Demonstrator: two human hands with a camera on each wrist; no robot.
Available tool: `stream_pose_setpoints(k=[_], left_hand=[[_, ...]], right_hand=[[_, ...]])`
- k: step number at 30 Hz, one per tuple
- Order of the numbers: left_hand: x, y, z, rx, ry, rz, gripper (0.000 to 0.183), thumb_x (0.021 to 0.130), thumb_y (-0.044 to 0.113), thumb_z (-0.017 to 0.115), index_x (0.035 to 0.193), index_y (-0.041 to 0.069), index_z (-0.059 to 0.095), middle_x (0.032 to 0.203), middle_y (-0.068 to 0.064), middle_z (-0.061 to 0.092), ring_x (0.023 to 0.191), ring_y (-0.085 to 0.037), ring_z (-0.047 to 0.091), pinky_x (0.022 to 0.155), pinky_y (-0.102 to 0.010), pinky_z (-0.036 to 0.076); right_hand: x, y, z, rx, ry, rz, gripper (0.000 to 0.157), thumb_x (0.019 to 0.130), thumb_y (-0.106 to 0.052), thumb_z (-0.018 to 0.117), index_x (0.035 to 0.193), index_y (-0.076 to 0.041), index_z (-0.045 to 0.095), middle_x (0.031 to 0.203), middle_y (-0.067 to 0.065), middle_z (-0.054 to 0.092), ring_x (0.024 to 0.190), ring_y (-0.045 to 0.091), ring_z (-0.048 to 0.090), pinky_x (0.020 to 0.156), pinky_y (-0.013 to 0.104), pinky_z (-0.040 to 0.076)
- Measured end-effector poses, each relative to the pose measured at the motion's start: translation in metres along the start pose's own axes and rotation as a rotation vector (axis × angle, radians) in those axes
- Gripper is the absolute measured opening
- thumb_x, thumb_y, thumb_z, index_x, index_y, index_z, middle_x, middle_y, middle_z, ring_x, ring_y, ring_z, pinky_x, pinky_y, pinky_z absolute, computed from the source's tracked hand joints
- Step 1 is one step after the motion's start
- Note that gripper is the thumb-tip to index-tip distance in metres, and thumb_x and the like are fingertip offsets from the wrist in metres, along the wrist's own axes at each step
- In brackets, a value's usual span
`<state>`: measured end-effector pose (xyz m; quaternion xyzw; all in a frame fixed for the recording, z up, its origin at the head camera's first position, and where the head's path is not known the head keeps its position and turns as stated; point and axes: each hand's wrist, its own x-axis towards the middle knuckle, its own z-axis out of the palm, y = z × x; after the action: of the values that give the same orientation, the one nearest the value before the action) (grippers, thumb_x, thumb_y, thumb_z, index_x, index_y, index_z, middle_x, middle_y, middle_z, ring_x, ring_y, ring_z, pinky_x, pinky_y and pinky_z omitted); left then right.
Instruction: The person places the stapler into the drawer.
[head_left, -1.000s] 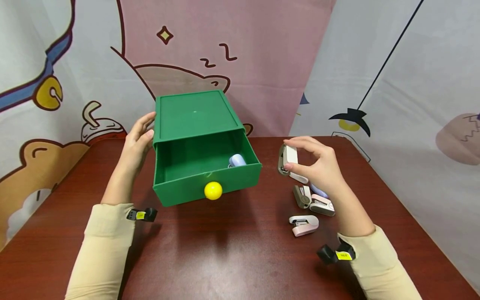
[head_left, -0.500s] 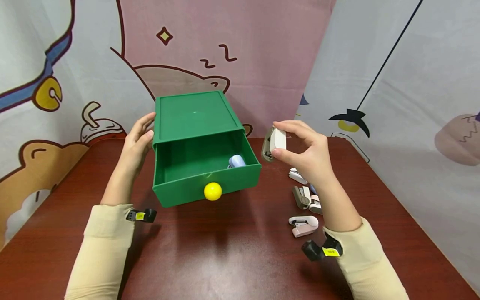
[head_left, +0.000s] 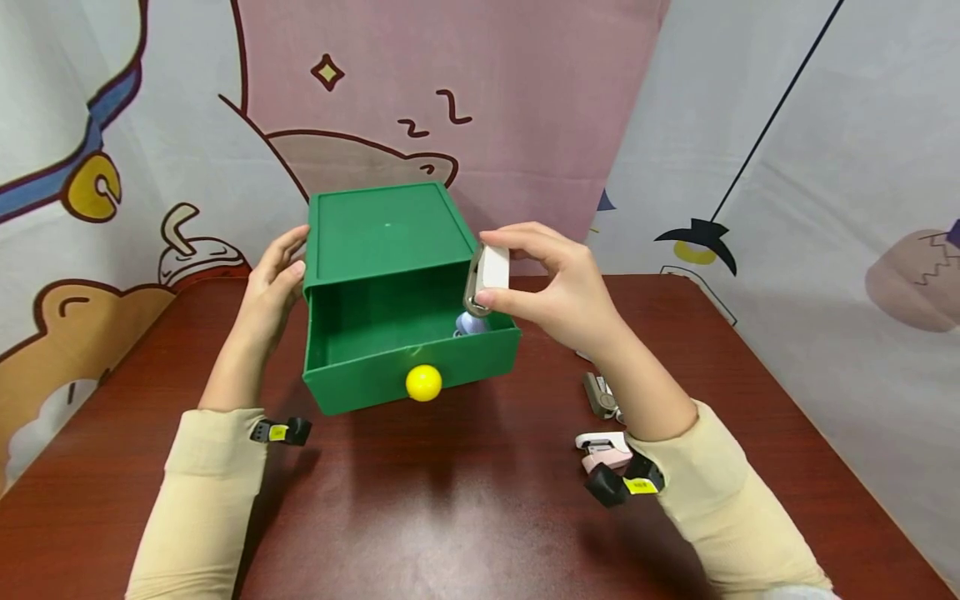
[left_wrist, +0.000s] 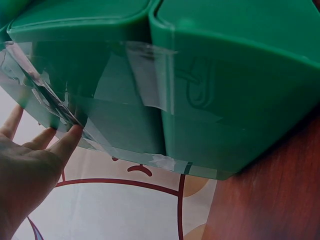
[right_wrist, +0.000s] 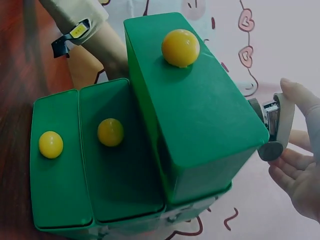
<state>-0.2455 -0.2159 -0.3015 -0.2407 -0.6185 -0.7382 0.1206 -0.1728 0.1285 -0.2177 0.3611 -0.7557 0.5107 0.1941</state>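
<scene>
A green drawer cabinet [head_left: 387, 229] stands on the table with its top drawer [head_left: 465, 360] pulled out. That drawer has a yellow ball knob [head_left: 423, 382] and holds a lavender stapler [head_left: 472, 323] at its right end. Over this end my right hand [head_left: 573, 287] pinches a white-and-grey stapler [head_left: 495, 265] between thumb and fingers. In the right wrist view the same stapler [right_wrist: 284, 122] shows beside the drawer's corner. My left hand [head_left: 272, 271] rests against the cabinet's left side; in the left wrist view its fingertips [left_wrist: 72, 135] touch the taped green wall, fingers extended.
Right of the cabinet, a grey-brown stapler [head_left: 600, 397] and a pink-and-white stapler [head_left: 603, 450] lie on the dark red table [head_left: 420, 517], partly covered by my right arm. Two lower drawers with yellow knobs [right_wrist: 110, 132] are closed. A printed cloth [head_left: 540, 108] hangs behind.
My right hand has carried the white-and-grey stapler leftward and slightly up, from above the table to over the drawer's right end. The left hand and cabinet stay put.
</scene>
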Motion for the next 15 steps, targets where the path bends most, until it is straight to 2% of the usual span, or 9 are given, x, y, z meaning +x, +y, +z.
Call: stream_pose_setpoints(k=[5, 9, 15], left_hand=[[0.0, 0.0, 0.0, 0.003, 0.002, 0.001, 0.051, 0.095, 0.015, 0.051, 0.144, 0.005, 0.039, 0.147, -0.015, 0.034, 0.133, -0.028, 0.034, 0.091, -0.023, 0.043], [0.0, 0.0, 0.0, -0.006, 0.004, 0.001, 0.051, 0.095, 0.015, 0.051, 0.144, 0.006, 0.04, 0.147, -0.015, 0.034, 0.132, -0.028, 0.034, 0.091, -0.023, 0.042], [0.0, 0.0, 0.0, -0.012, -0.001, 0.004, 0.051, 0.096, 0.015, 0.051, 0.144, 0.005, 0.04, 0.147, -0.015, 0.033, 0.133, -0.028, 0.033, 0.093, -0.023, 0.042]], right_hand=[[0.011, -0.004, 0.009, 0.002, -0.076, -0.006, 0.046, 0.073, -0.007, 0.083, 0.116, -0.004, 0.068, 0.111, -0.001, 0.063, 0.091, 0.015, 0.057, 0.077, 0.035, 0.049], [0.017, -0.002, 0.017, -0.042, -0.145, 0.004, 0.043, 0.075, -0.014, 0.083, 0.115, -0.006, 0.069, 0.106, -0.005, 0.064, 0.09, 0.014, 0.053, 0.071, 0.036, 0.044], [0.022, 0.001, 0.026, -0.028, -0.256, 0.005, 0.04, 0.076, -0.017, 0.082, 0.113, -0.005, 0.069, 0.107, -0.005, 0.064, 0.097, 0.011, 0.053, 0.086, 0.034, 0.044]])
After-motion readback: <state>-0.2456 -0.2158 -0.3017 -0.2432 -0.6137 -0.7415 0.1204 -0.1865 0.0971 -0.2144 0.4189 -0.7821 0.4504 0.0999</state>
